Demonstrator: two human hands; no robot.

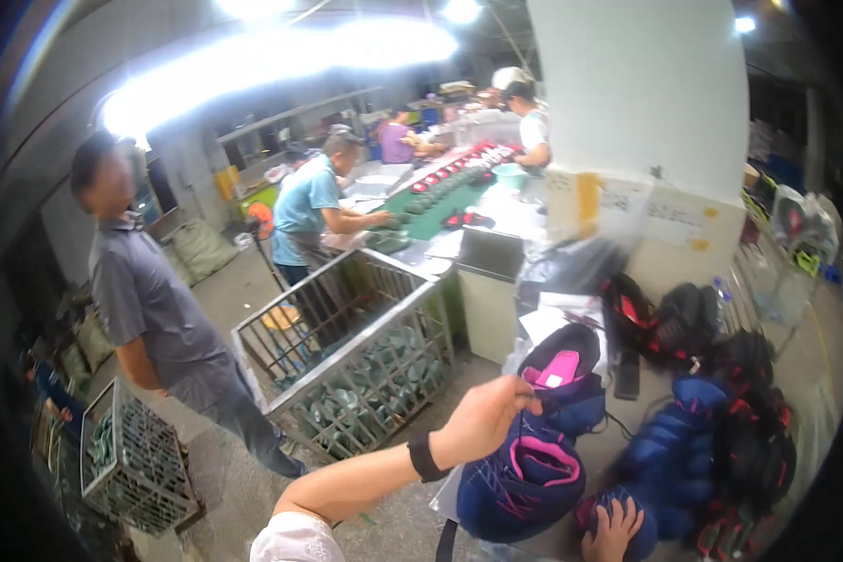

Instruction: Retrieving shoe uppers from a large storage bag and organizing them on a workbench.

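My left hand reaches forward with a black band on its wrist. Its fingers pinch the collar of a dark blue shoe with pink lining, lifting it. My right hand rests low on another dark blue shoe upper, fingers spread over it. A further blue shoe with a pink insole lies just beyond my left hand. To the right lies a heap of blue and black-and-red shoes.
A metal wire cage full of green shoe lasts stands to the left, and a smaller wire basket nearer me. A person in grey stands by it. Other people work at a long green conveyor table. A white pillar rises behind the shoes.
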